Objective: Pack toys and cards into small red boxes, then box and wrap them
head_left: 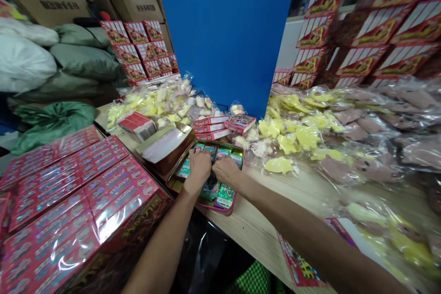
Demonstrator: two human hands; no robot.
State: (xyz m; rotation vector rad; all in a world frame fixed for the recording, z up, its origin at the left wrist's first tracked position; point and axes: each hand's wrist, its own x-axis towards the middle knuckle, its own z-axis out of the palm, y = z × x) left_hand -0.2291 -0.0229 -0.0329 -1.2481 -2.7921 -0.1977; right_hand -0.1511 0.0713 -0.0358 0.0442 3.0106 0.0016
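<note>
I'm watching the left grip [198, 167] and right grip [225, 171] pressing onto shiny printed cards [224, 196] — clenched or released, I cannot tell — inside a red-rimmed tin tray [220, 208] set at the bench [265, 234] edge, within both arms' reach.

Warehouse packing room, stacked red boxes [358, 59], bulging sacks [82, 59], cardboard cartons [44, 0]

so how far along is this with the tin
Hard to judge exactly. Looking done: the pink-rimmed tin already holds green foil packs. In hand: the left hand and right hand are both down on those packs. Seemingly left: small red boxes stacked beyond the tin and bagged yellow shapes heaped on the table.
</note>
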